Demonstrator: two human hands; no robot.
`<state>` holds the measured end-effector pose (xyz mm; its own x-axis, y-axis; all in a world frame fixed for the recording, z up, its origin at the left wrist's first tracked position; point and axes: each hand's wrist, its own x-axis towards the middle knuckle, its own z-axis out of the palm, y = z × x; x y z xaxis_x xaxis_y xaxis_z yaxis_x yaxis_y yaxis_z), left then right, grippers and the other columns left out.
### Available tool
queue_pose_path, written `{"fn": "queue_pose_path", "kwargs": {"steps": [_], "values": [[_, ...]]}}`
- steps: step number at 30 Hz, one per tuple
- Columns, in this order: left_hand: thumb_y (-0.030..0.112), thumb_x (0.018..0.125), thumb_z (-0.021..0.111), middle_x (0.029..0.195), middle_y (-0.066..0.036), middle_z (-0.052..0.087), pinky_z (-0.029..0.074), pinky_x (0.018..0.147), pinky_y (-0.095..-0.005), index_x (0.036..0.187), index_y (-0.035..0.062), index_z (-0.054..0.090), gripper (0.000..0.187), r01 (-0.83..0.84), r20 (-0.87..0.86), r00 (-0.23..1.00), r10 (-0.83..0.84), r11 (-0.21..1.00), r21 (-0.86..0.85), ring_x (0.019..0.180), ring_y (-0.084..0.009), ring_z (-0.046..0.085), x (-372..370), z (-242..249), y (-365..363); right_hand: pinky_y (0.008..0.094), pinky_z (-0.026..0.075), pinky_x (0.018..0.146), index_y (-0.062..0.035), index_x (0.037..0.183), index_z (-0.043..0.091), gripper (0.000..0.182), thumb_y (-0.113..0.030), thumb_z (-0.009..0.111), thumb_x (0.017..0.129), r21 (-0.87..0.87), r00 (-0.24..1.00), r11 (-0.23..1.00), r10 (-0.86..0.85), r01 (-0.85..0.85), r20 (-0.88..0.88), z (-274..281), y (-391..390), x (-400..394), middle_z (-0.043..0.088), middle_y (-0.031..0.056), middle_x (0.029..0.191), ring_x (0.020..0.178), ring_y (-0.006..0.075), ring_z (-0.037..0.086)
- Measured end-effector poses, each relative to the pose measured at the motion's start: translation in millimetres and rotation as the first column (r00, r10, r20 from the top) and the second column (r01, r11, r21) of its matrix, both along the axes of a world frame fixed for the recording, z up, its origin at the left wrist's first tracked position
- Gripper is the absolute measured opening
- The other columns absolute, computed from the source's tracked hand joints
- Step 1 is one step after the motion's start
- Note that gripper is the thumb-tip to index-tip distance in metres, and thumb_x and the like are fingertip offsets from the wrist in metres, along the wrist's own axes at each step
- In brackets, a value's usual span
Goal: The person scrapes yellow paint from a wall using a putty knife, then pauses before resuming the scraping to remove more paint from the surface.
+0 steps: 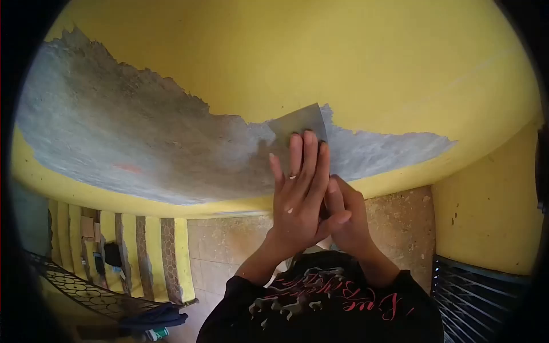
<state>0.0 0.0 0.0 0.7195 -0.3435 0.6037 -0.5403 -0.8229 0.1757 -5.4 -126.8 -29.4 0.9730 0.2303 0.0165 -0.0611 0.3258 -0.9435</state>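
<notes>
A flat metal scraper [297, 121] lies against the wall where yellow paint meets the bare grey patch [166, 134]. My left hand [300, 191] rests on the blade with its fingers stretched out and their tips pressing on the metal. Small pale flecks stick to its back. Just behind it, to the right, my right hand [350, 214] is closed low on the scraper; the handle is hidden by the hands. Ragged paint edges run along the top of the grey patch on both sides of the blade.
Yellow-edged steps [150, 251] descend at lower left, with a dark object [112, 254] and small items on them. A metal railing [86, 288] borders them, near a dark cloth [154, 315]. Dark metal bars [480, 297] stand at lower right. Tiled floor [226, 240] lies below.
</notes>
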Motion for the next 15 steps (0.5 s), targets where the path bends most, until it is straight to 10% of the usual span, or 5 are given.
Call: {"fn": "queue_pose_path", "kwargs": {"steps": [5,15], "values": [[0.059,0.092,0.039,0.149,-0.031,0.027,0.001,0.114,-0.0545,0.137,-0.0136,0.036,0.085,-0.03,-0.062,0.998,0.03,1.0,0.005,0.143,-0.0425,0.017,1.9,-7.3,-1.0,0.03,0.041,0.055,0.0001,0.089,0.056,0.03,-0.026,0.046,0.1,-0.269,0.996,0.96,-0.067,0.08,0.056,15.4,-1.0,3.0,0.053,0.012,0.064,0.062,0.0094,0.044],[0.066,0.089,0.04,0.15,-0.031,0.025,-0.002,0.112,-0.056,0.139,-0.0131,0.033,0.094,0.058,-0.029,0.998,-0.061,0.993,-0.099,0.143,-0.0429,0.018,9.3,-4.4,2.7,0.0339,0.041,0.05,0.0,0.088,0.053,0.029,-0.026,0.048,0.099,-0.216,0.975,0.969,-0.073,0.119,0.209,6.6,0.9,7.2,0.053,0.0165,0.061,0.051,0.0218,0.049]]}}
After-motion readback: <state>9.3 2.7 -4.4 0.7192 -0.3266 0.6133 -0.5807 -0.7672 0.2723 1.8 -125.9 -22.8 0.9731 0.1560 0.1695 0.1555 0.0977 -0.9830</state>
